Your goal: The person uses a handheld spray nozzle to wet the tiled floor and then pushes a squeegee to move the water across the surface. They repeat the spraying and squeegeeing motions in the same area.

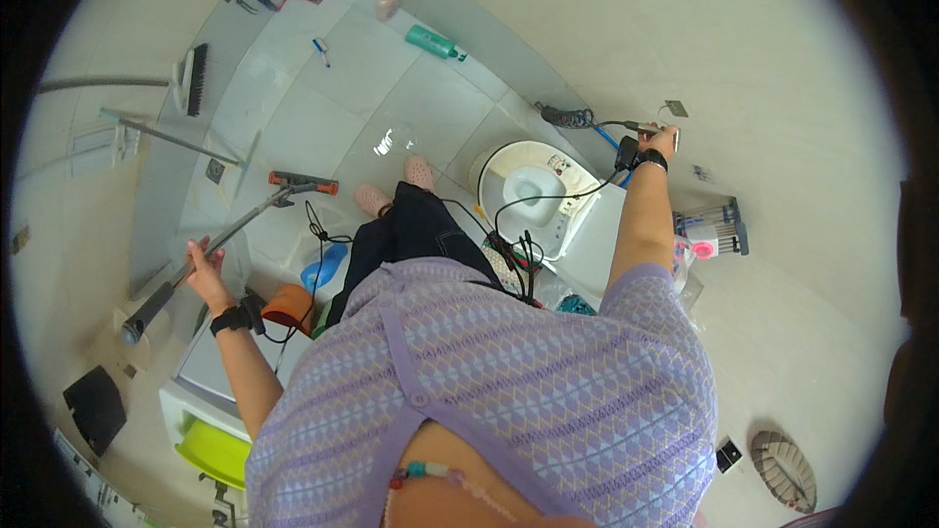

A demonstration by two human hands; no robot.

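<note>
My left hand (206, 269) is around the grey pole of a floor scrub brush (302, 182), whose orange-and-grey head is above the tiled floor. The pole's dark handle end points to the lower left. At the right, my right hand (660, 141) grips a metal spray nozzle (647, 129) beside the wall, with a dark coiled hose (566, 117) running to its left. Both wrists wear black straps with small boxes and cables. Below the right arm, the white toilet (533, 194) stands with its lid up.
A green bottle (430, 41) and pink bottle (386, 4) are along the far wall. A squeegee (180, 138) and a push brush (194, 81) stand at the left. Blue slippers (323, 265) and an orange container (288, 306) are near my legs. Black cables hang beside the toilet.
</note>
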